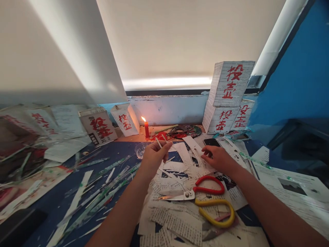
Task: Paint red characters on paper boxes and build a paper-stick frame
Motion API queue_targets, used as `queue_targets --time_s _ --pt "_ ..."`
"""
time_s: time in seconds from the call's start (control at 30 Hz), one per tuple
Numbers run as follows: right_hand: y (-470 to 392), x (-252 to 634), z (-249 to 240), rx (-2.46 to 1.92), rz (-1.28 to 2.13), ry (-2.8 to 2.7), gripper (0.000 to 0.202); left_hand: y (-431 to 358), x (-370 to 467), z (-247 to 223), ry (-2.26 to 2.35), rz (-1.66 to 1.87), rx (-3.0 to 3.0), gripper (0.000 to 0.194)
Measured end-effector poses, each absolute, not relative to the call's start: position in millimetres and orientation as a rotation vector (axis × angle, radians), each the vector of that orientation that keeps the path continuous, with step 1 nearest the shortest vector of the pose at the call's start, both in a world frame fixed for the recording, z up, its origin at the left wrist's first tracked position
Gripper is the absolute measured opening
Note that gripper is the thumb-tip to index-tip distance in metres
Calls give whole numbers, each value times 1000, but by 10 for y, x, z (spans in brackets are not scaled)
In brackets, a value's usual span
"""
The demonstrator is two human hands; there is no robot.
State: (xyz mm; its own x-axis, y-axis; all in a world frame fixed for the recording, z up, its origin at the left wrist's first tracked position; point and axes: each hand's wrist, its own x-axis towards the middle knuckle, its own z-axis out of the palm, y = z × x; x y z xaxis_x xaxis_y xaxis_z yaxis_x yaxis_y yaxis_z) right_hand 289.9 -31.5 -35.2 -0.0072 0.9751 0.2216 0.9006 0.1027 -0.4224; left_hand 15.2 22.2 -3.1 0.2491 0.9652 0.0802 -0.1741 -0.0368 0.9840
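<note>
My left hand [156,154] is pinched around a thin pale strip [158,143], above the paper scraps left of centre. To its right, my right hand [216,157] hovers over paper strips with its fingers curled; whatever may be between the fingertips is too small to make out. A lit red candle [146,129] stands upright behind my left hand. Below the hands, scissors with a red handle [223,187] lie on the scraps, beside a yellow handle [232,219]. Printed paper scraps [182,223] spread over the middle of the table.
Paper boxes with red characters stand stacked at the back right [222,118] and in a row at the back left [97,127]. A black phone [212,142] lies behind my right hand. Plastic and paper strips [102,185] cover the left of the blue table.
</note>
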Motion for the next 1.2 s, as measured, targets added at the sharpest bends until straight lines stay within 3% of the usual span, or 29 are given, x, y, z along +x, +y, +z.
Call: queue_targets --time_s 0.13,0.37,0.57,1.2 --pt "-233 2737 -501 -1844 181 -1989 9 116 262 -89 875 936 1385 27" --pt "-206 2725 -557 -1852 115 -1971 25 17 376 -154 804 776 1447 28" --pt "-147 2735 -581 -1819 149 -1873 28 -11 382 -136 838 757 1465 28" --pt "-88 2635 -646 -1594 627 -1385 16 -15 393 -175 837 738 1424 27"
